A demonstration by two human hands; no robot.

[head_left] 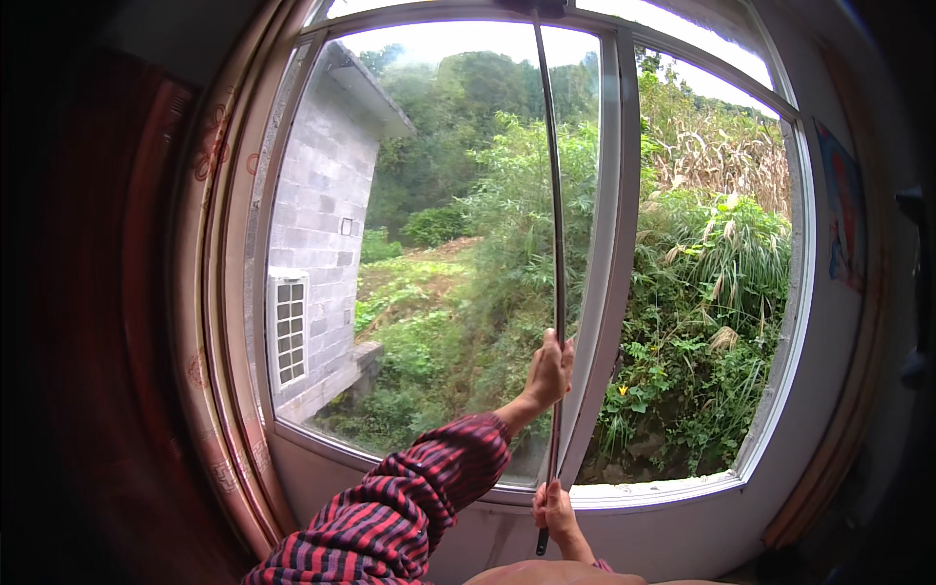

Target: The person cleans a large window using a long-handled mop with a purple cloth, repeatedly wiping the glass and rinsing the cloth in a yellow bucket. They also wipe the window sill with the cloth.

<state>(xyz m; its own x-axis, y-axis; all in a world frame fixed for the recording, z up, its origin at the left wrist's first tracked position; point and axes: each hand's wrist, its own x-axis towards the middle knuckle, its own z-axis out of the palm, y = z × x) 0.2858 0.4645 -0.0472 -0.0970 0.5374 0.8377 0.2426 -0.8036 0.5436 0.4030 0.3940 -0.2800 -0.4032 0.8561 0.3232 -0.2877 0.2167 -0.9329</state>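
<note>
A long metal pole (553, 183) runs nearly upright in front of the window. My left hand (552, 369), reaching in from a striped sleeve (409, 497), grips it about two thirds of the way down. Lower, near the sill, my right hand (557, 508) is wrapped around the same pole, and its dark end cap (542, 542) sticks out below. At the top, the pole meets a dark head (532, 6) at the upper window frame; the picture's edge cuts this head off. Behind the pole is the left window pane (439, 241), hazy in places.
A thick window mullion (618, 241) stands just right of the pole. Gathered curtains (219, 292) hang at the left. The white sill (658, 493) runs below the right opening. A poster (841, 205) is on the right wall. Outside are a block wall (322, 183) and dense plants.
</note>
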